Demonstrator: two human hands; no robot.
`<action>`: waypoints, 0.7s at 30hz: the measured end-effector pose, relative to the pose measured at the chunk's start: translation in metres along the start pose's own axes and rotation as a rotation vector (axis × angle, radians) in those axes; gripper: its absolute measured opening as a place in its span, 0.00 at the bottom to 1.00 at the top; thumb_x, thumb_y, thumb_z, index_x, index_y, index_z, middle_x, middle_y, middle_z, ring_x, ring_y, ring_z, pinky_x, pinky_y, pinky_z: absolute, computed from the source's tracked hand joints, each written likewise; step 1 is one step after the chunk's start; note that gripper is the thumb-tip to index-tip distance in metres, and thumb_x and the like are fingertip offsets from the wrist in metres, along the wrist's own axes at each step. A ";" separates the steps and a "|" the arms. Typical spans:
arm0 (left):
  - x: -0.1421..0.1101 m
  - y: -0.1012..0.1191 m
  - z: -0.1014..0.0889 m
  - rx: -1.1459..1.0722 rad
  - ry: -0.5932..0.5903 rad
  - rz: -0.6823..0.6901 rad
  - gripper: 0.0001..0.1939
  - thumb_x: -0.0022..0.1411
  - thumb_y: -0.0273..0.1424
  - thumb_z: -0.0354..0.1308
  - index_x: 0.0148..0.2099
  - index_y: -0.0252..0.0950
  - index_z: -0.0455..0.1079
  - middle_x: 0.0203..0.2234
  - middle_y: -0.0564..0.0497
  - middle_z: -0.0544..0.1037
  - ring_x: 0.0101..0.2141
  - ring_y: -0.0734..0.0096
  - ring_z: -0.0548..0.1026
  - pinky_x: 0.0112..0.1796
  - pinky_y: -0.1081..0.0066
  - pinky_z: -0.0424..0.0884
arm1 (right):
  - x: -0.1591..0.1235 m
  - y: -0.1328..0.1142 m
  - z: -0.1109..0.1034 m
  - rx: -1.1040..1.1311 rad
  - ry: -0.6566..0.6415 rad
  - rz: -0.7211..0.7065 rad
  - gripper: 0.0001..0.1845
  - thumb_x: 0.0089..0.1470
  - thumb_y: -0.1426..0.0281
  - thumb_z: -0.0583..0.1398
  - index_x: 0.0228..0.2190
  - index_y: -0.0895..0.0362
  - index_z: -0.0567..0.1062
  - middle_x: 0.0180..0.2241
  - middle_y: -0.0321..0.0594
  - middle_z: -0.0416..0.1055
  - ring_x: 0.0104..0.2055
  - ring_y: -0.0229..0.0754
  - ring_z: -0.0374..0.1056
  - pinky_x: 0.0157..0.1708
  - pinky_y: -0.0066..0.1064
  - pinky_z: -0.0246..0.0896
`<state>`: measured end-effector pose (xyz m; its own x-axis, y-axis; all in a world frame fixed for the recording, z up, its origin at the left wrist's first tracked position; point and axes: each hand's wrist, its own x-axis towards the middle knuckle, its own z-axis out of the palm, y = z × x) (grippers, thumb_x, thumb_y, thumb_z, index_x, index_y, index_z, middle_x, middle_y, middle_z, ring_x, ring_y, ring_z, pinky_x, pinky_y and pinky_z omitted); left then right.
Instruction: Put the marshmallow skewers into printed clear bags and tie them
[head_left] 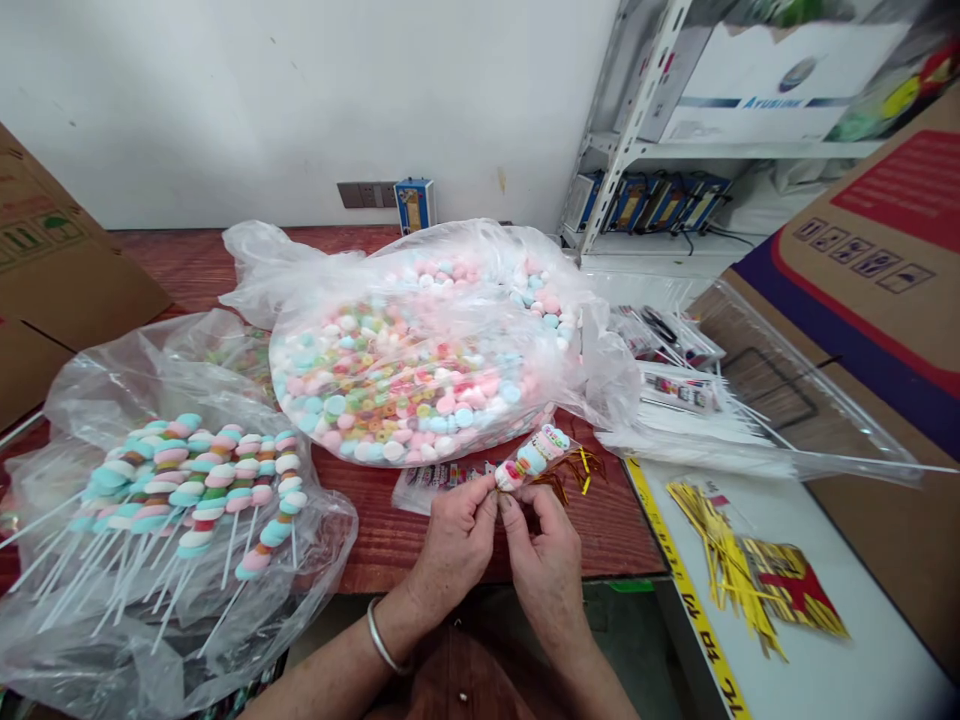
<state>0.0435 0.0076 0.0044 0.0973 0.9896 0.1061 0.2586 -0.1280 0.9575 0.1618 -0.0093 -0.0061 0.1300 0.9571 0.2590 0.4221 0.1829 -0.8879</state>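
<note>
Both hands meet at the front edge of the table around a candy skewer in a clear printed bag (536, 455). My left hand (457, 530) pinches the gathered neck of the bag from the left. From the right, my right hand (547, 545) pinches the same spot with thumb and fingers. The bagged candy points up and away, to the right. Whether a twist tie is between my fingertips is too small to tell. Just behind my right hand lie shiny gold twist ties (585, 470). Flat printed bags (442, 485) lie behind my left hand.
A large clear bag of pastel candies (420, 380) fills the table's middle. Candy skewers (202, 480) lie on plastic at left. White sticks (705, 425) and yellow twist ties (724, 560) are at right. Cardboard boxes (60, 270) flank both sides; a metal shelf (637, 120) stands behind.
</note>
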 end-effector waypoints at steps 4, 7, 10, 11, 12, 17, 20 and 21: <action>-0.004 -0.003 0.004 -0.389 -0.121 -0.213 0.17 0.67 0.39 0.53 0.49 0.35 0.75 0.24 0.53 0.74 0.21 0.74 0.67 0.26 0.72 0.65 | 0.000 -0.007 -0.006 -0.046 -0.008 -0.079 0.12 0.64 0.70 0.54 0.28 0.54 0.71 0.27 0.36 0.69 0.31 0.40 0.66 0.32 0.30 0.61; -0.004 -0.003 0.000 -0.612 -0.258 -0.227 0.21 0.63 0.38 0.59 0.56 0.37 0.72 0.31 0.49 0.78 0.30 0.68 0.75 0.38 0.68 0.71 | 0.000 -0.012 -0.017 -0.097 -0.031 -0.249 0.09 0.62 0.74 0.54 0.31 0.55 0.71 0.29 0.38 0.70 0.33 0.41 0.67 0.33 0.31 0.62; -0.003 0.001 -0.013 -0.642 -0.385 -0.208 0.26 0.59 0.33 0.64 0.59 0.42 0.70 0.47 0.44 0.78 0.47 0.59 0.75 0.50 0.61 0.70 | 0.001 -0.014 -0.030 -0.215 -0.098 -0.436 0.08 0.61 0.78 0.54 0.34 0.55 0.72 0.32 0.42 0.72 0.37 0.43 0.68 0.37 0.33 0.63; -0.002 0.003 -0.019 -0.606 -0.407 -0.174 0.23 0.58 0.32 0.64 0.56 0.42 0.72 0.52 0.44 0.76 0.52 0.57 0.74 0.53 0.59 0.68 | 0.001 -0.013 -0.035 -0.264 -0.115 -0.469 0.08 0.60 0.78 0.54 0.33 0.55 0.72 0.31 0.42 0.72 0.36 0.44 0.69 0.37 0.33 0.63; -0.002 0.005 -0.024 -0.548 -0.419 -0.116 0.16 0.59 0.31 0.63 0.51 0.42 0.76 0.57 0.44 0.72 0.56 0.55 0.71 0.55 0.57 0.66 | 0.001 -0.013 -0.039 -0.306 -0.119 -0.481 0.08 0.60 0.78 0.55 0.33 0.55 0.72 0.31 0.42 0.72 0.36 0.44 0.68 0.36 0.33 0.63; -0.003 0.012 -0.036 0.065 -0.475 0.198 0.20 0.67 0.24 0.48 0.41 0.46 0.81 0.68 0.53 0.56 0.69 0.56 0.49 0.65 0.45 0.46 | 0.000 -0.018 -0.055 -0.256 -0.065 -0.392 0.08 0.61 0.76 0.55 0.32 0.55 0.72 0.29 0.39 0.71 0.33 0.41 0.67 0.34 0.31 0.62; -0.004 0.019 -0.032 0.186 -0.368 0.205 0.24 0.67 0.22 0.45 0.57 0.45 0.74 0.70 0.49 0.51 0.69 0.58 0.46 0.64 0.46 0.49 | -0.004 -0.023 -0.052 -0.051 -0.159 -0.235 0.09 0.61 0.73 0.56 0.28 0.55 0.71 0.28 0.37 0.69 0.29 0.39 0.66 0.29 0.28 0.60; -0.005 0.022 -0.031 0.172 -0.351 0.199 0.24 0.67 0.22 0.45 0.58 0.44 0.72 0.70 0.48 0.50 0.69 0.58 0.47 0.64 0.48 0.50 | -0.006 -0.022 -0.049 0.031 -0.196 -0.148 0.10 0.61 0.71 0.57 0.26 0.55 0.70 0.26 0.36 0.68 0.28 0.38 0.65 0.28 0.27 0.59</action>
<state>0.0187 0.0021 0.0338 0.4746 0.8659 0.1581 0.3549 -0.3527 0.8658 0.1960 -0.0297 0.0310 -0.1095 0.9440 0.3114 0.3955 0.3287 -0.8576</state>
